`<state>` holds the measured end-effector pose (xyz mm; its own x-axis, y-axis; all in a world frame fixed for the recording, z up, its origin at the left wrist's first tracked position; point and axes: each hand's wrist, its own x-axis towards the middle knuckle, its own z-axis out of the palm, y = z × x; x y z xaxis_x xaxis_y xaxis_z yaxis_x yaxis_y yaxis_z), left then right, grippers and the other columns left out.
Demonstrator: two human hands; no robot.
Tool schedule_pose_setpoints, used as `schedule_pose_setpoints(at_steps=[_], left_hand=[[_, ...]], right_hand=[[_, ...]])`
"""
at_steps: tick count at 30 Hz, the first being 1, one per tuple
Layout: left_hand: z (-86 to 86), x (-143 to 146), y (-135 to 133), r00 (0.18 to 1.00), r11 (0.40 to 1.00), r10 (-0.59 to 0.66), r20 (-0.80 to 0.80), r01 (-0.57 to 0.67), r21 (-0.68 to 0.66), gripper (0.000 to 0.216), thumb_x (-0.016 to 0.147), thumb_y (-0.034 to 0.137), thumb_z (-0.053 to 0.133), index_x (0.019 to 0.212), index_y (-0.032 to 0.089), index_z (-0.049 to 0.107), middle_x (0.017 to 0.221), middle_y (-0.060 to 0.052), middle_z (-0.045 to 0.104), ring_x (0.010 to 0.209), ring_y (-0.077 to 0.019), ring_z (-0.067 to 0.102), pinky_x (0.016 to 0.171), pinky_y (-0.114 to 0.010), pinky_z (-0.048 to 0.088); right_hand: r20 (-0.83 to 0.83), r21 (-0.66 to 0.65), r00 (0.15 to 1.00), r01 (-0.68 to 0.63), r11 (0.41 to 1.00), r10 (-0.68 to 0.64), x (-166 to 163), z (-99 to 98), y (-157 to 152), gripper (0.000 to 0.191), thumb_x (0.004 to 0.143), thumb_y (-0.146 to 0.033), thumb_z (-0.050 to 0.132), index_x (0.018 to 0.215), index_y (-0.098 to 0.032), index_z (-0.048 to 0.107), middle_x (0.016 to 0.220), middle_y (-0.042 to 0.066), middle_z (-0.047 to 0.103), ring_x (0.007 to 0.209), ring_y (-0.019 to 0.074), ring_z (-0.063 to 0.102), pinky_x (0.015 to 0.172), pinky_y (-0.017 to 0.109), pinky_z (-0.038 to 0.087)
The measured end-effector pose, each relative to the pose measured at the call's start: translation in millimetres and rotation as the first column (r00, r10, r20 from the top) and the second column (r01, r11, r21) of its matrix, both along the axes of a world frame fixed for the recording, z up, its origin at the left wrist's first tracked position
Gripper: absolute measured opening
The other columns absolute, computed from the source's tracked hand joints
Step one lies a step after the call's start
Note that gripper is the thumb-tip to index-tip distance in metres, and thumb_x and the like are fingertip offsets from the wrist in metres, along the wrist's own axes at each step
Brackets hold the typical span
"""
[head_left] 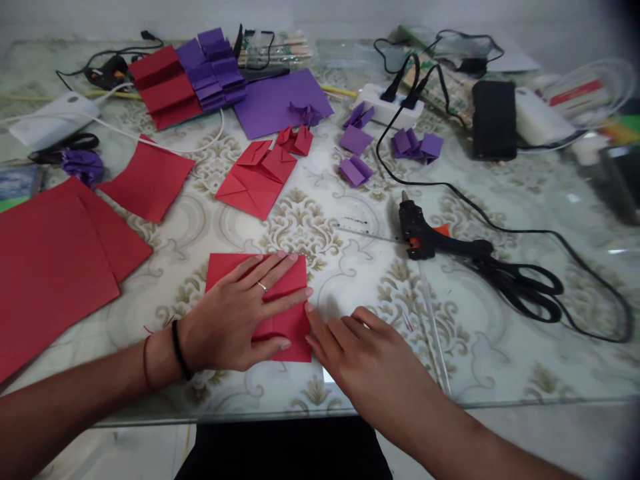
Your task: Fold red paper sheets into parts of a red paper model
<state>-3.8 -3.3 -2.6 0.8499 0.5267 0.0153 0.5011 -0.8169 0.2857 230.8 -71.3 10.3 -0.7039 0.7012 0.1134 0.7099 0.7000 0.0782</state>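
Observation:
A red sheet of paper (pixel 290 333) lies near the front edge of the patterned table, with crease lines across it. My left hand (pixel 245 307) rests flat on top of it, fingers spread, and hides much of its left side. At the sheet's right edge is my right hand (pixel 350 340), its other fingers curled and its thumb and index finger closed on that edge. Beyond the sheet lies a folded red paper piece (pixel 260 180), with a smaller folded red piece (pixel 296 140) against its far corner.
Larger red sheets (pixel 60 260) lie at left. A black glue gun (pixel 420 230), scissors (pixel 530 290) and a clear ruler (pixel 434 327) are at right, with a black cord looping around. Small purple folded pieces (pixel 356 170) and a white power strip (pixel 385 103) sit farther back.

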Motion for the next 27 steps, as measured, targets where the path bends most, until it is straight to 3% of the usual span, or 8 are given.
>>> schedule_pose_setpoints(at_steps=[6, 11, 15, 17, 21, 27], left_hand=[[3.8, 2.5, -0.5, 1.0, 1.0, 0.006, 0.007, -0.006, -0.029, 0.078, 0.089, 0.051, 0.072, 0.158, 0.025, 0.046, 0.175, -0.018, 0.022, 0.16, -0.0414, 0.025, 0.127, -0.059, 0.026], [2.5, 2.5, -0.8, 1.0, 1.0, 0.008, 0.005, -0.008, -0.028, 0.079, 0.089, 0.05, 0.072, 0.158, 0.023, 0.046, 0.176, -0.017, 0.02, 0.159, -0.0413, 0.025, 0.127, -0.058, 0.025], [2.3, 2.2, -0.6, 1.0, 0.999, 0.005, -0.012, -0.006, -0.036, 0.079, 0.09, 0.052, 0.07, 0.159, 0.023, 0.046, 0.175, -0.015, 0.024, 0.159, -0.0406, 0.026, 0.127, -0.058, 0.024], [3.0, 2.5, -0.4, 1.0, 0.999, 0.006, -0.012, -0.006, -0.035, 0.078, 0.09, 0.053, 0.07, 0.158, 0.023, 0.047, 0.174, -0.014, 0.026, 0.159, -0.041, 0.027, 0.126, -0.058, 0.025], [3.5, 3.7, -0.5, 1.0, 1.0, 0.007, -0.015, -0.008, -0.019, 0.077, 0.09, 0.053, 0.069, 0.157, 0.023, 0.048, 0.173, -0.013, 0.029, 0.158, -0.0408, 0.029, 0.125, -0.057, 0.026], [-0.2, 4.5, -0.7, 1.0, 1.0, 0.013, -0.008, -0.013, 0.01, 0.095, 0.09, 0.055, 0.064, 0.165, 0.008, 0.028, 0.173, -0.015, 0.029, 0.158, -0.0384, 0.03, 0.128, -0.055, 0.023]], right_hand=[[-0.012, -0.087, 0.998, -0.069, 0.994, 0.068, 6.5, 5.8, -20.2, 0.034, 0.082, -0.004, 0.058, 0.11, -0.007, 0.077, 0.1, 0.012, 0.08, 0.066, 0.0214, 0.062, 0.077, 0.042, 0.042], [-0.046, -0.135, 0.993, -0.112, 0.985, 0.106, 12.2, 1.3, -40.4, 0.03, 0.09, -0.011, 0.06, 0.117, -0.009, 0.075, 0.095, 0.011, 0.079, 0.073, 0.0247, 0.063, 0.075, 0.043, 0.042], [-0.11, -0.161, 0.985, -0.147, 0.976, 0.13, 16.2, -1.0, -47.4, 0.031, 0.096, -0.01, 0.056, 0.123, -0.01, 0.071, 0.106, 0.009, 0.079, 0.074, 0.0231, 0.062, 0.077, 0.044, 0.043], [-0.152, -0.162, 0.983, -0.127, 0.979, 0.103, 15.3, 0.4, -46.5, 0.028, 0.098, -0.01, 0.054, 0.12, -0.012, 0.072, 0.102, 0.008, 0.079, 0.072, 0.0218, 0.062, 0.078, 0.043, 0.042], [-0.269, -0.155, 0.963, -0.024, 0.988, -0.019, 8.1, 4.4, -39.7, 0.028, 0.105, -0.011, 0.046, 0.113, -0.011, 0.073, 0.076, 0.002, 0.072, 0.063, 0.0186, 0.06, 0.079, 0.041, 0.041], [-0.245, -0.227, 0.96, 0.08, 0.97, -0.137, 0.4, 4.0, -30.0, 0.029, 0.104, -0.01, 0.045, 0.111, -0.01, 0.072, 0.073, 0.002, 0.072, 0.062, 0.0186, 0.065, 0.073, 0.039, 0.041]])
